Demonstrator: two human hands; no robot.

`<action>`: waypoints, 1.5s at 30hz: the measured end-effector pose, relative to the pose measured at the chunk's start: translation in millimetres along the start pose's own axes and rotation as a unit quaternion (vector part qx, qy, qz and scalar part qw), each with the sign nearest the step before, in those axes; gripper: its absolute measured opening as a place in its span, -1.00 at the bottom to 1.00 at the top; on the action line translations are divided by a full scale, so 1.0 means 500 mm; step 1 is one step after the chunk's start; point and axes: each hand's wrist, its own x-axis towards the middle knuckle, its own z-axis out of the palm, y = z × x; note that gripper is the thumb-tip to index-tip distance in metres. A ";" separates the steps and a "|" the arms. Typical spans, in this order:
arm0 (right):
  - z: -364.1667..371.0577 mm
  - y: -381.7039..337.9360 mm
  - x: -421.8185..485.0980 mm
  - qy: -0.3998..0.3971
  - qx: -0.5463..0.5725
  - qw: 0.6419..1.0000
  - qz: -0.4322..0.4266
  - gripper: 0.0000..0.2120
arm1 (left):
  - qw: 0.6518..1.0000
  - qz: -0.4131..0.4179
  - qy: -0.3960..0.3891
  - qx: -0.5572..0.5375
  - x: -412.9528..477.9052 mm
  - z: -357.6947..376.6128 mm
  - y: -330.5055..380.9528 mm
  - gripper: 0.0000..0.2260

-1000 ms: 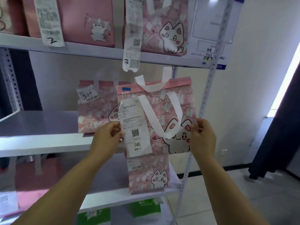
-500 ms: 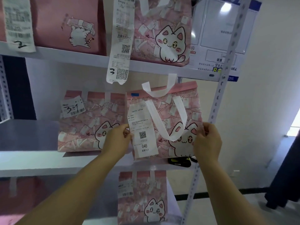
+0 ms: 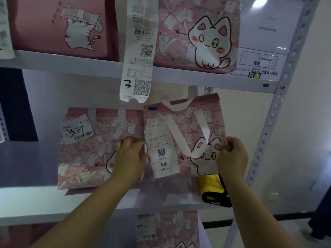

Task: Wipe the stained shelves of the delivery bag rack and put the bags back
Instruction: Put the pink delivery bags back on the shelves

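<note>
A pink cat-print delivery bag (image 3: 186, 126) with white handles and a receipt marked 046 stands on the middle shelf (image 3: 35, 199) of the white rack. My left hand (image 3: 129, 158) grips its left edge and my right hand (image 3: 232, 156) grips its right edge. To its left, touching it, stands a second pink bag (image 3: 89, 154) tagged 34. A yellow cloth with black trim (image 3: 214, 190) lies on the shelf at the front right, partly under my right forearm.
The upper shelf (image 3: 71, 63) holds two more pink bags, with a long receipt (image 3: 139, 51) hanging down over its edge. Another pink bag (image 3: 168, 230) stands on the shelf below. The perforated rack post (image 3: 274, 111) rises at the right, beside the wall.
Both hands have carried the 046 bag up and inward onto the middle shelf, beside the bag tagged 34. The view has moved closer to the rack, and the yellow cloth has come into sight.
</note>
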 end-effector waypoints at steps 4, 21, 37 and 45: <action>0.034 0.014 0.011 -0.008 -0.007 1.000 0.009 -0.77 | 0.997 0.037 0.040 0.058 0.007 -0.005 -0.032 -0.74; 0.127 0.037 -0.038 -0.097 -0.020 0.993 0.059 -0.73 | 0.997 -0.028 0.017 0.075 -0.010 -0.043 -0.178 -0.66; 0.183 0.079 -0.090 -0.080 -0.039 0.993 0.073 -0.84 | 0.995 -0.039 0.015 0.086 -0.040 -0.082 -0.233 -0.65; 0.179 0.096 -0.100 -0.100 -0.046 0.990 0.093 -0.84 | 0.996 -0.034 0.005 0.082 -0.049 -0.088 -0.233 -0.65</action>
